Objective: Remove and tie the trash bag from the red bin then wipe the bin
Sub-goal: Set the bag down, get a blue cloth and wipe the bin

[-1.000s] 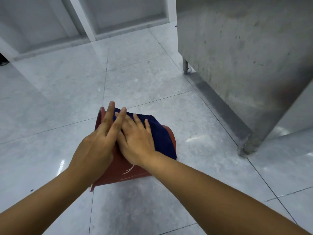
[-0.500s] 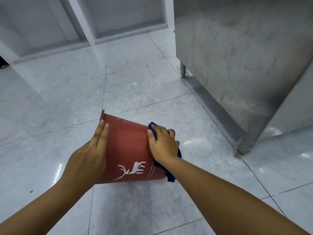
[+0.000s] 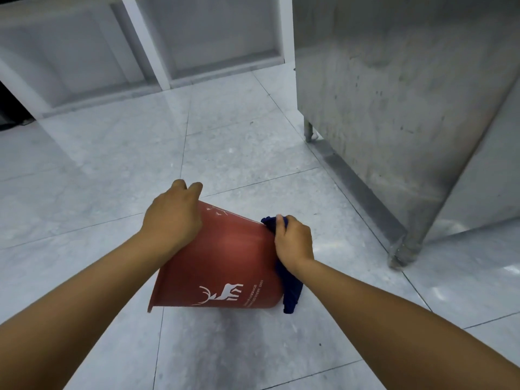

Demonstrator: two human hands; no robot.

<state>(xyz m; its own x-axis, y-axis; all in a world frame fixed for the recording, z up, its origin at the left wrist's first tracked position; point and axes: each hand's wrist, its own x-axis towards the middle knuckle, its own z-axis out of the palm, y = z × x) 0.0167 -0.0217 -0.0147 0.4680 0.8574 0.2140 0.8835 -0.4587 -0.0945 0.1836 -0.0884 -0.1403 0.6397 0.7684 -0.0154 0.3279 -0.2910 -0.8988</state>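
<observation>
The red bin [image 3: 225,263] lies tipped on its side on the floor, with a white deer print and lettering facing up. Its open rim points left and its base right. My left hand [image 3: 173,218] curls over the far end of the rim and holds the bin. My right hand [image 3: 294,240] presses a dark blue cloth [image 3: 291,291] against the bin's base, and the cloth's loose end hangs down to the floor. No trash bag is in view.
Pale grey marble floor tiles [image 3: 140,153] spread all around. A stainless steel cabinet [image 3: 394,108] on short legs [image 3: 309,132] stands to the right, its near foot [image 3: 399,256] close to the bin. White partitions [image 3: 146,43] line the back.
The cloth went from the bin's upper side to its base, under my right hand. My left hand slid up from the side wall and curled over the rim. The deer print turned into view.
</observation>
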